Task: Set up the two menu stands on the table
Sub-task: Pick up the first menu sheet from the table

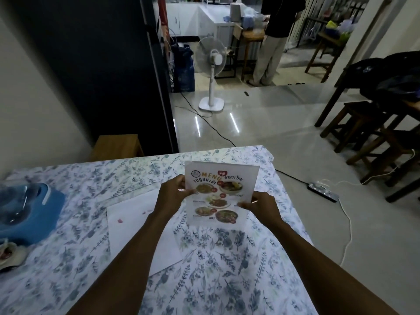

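Floral blue-and-white cloth covers the table (227, 280), and a menu stand (219, 193) is held upright over its far-middle part, printed side w/ "MENU" heading and food photos turned toward the camera. Its left edge is pinched by the left hand (173, 194), thumb on the front face, fingers behind; its right edge, lower down, is pinched the same way by the right hand (261, 204). Whether the stand's base touches the cloth cannot be told; a shadow lies just below it. A white sheet (141, 226) lies flat on the cloth under and left of the left forearm, w/ faint pink marks showing through. A blue object (34, 212) w/ a clear top sits at the table's left edge, a small dish (9, 253) just in front of it. Beyond the table, a white pedestal fan (211, 71) stands on the glossy tile floor, a power strip (322, 188) lies to the right, dark wooden stools (363, 123) are seen at far right, and another person (272, 42) stands in the bkgd.
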Demonstrator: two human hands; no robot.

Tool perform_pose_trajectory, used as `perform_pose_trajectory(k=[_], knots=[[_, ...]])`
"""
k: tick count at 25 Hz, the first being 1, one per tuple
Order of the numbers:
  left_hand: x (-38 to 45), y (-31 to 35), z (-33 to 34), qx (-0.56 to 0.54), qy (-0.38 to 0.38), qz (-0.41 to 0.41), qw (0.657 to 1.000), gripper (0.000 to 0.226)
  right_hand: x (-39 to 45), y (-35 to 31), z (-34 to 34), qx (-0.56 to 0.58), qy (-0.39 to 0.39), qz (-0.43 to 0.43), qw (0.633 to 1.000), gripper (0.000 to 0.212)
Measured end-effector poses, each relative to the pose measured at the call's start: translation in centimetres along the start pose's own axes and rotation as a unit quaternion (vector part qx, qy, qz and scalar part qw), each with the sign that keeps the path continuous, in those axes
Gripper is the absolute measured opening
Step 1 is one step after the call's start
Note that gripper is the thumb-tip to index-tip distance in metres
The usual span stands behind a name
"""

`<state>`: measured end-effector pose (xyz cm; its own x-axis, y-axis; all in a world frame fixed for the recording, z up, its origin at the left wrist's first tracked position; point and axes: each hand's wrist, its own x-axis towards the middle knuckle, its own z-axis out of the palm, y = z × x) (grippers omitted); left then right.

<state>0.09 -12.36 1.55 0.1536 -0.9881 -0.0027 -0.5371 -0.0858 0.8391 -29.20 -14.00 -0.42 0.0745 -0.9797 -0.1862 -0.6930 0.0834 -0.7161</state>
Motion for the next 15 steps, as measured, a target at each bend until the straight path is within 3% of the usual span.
perform_pose_trajectory(k=[4, 15], knots=[[-0.8, -2.3, 1.0, 0.013, -0.042, -0.009, 0.999, 0.036, -0.9, 0.3, 1.8, 0.003, 0.002, 0.041, 0.999, 0.034], [0.6, -5.1, 1.3, 0.009, -0.053, 0.03, 0.998, 0.029, -1.3, 0.7, 5.0, 0.001, 0.057, 0.079, 0.995, 0.04]])
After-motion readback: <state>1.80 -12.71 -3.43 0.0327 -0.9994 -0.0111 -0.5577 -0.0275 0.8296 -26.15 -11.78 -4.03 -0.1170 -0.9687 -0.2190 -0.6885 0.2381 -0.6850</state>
